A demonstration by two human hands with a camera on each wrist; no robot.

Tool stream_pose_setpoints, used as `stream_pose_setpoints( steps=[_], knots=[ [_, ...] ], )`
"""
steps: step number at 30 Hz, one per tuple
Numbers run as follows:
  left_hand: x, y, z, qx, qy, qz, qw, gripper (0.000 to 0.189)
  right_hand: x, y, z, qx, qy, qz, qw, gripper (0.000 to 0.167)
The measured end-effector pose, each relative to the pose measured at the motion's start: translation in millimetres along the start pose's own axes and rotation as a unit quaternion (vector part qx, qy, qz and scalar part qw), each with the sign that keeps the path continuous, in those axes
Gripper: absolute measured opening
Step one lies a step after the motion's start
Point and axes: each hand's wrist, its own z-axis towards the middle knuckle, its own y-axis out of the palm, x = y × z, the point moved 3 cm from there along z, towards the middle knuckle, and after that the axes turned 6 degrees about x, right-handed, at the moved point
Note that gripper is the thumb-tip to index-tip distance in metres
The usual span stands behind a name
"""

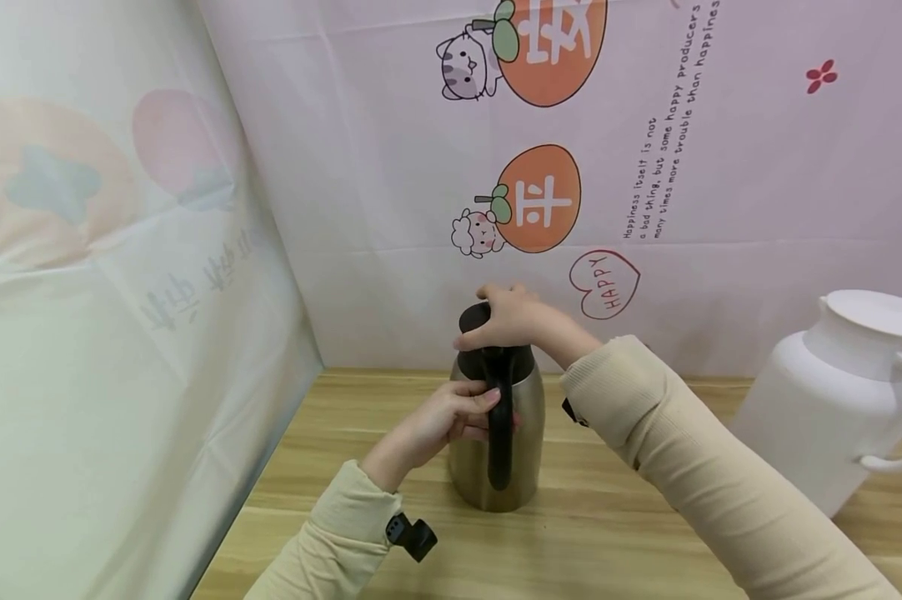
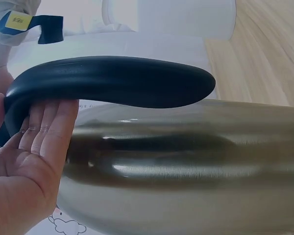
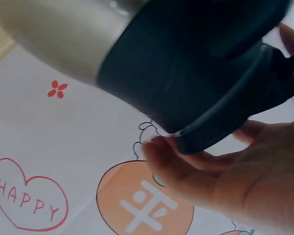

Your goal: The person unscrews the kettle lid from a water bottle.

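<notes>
Steel jug (image 1: 528,442) is stood upright on the wooden table (image 1: 608,533), near the printed cloth (image 1: 376,167). Black handle (image 1: 500,454) is held between thumb and fingers by the left hand (image 1: 451,417), fingers passed inside it. Black lid (image 1: 475,317) is gripped at its rim by the right hand (image 1: 514,319); whether it's fully seated can't be told. Lid force is best applied evenly, with twist countered at the handle so tipping is avoided. Cloth could be brushed by the right fingers. White jug (image 1: 804,417) is placed to the right, clear of both hands.
</notes>
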Motion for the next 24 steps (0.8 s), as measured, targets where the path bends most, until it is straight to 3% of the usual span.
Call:
stream_pose_setpoints(
  steps=[7, 24],
  knots=[
    [0.9, -0.3, -2.1, 0.005, 0.000, -0.009, 1.0000, 0.045, -6.1, -2.7, -1.5, 0.001, 0.021, 0.000, 0.9998, 0.070],
    [-0.7, 0.0, -1.1, 0.003, 0.008, -0.001, 1.0000, 0.046, 9.7, -0.8, 2.7, 0.015, -0.055, 0.046, 0.9973, 0.066]
  ],
)
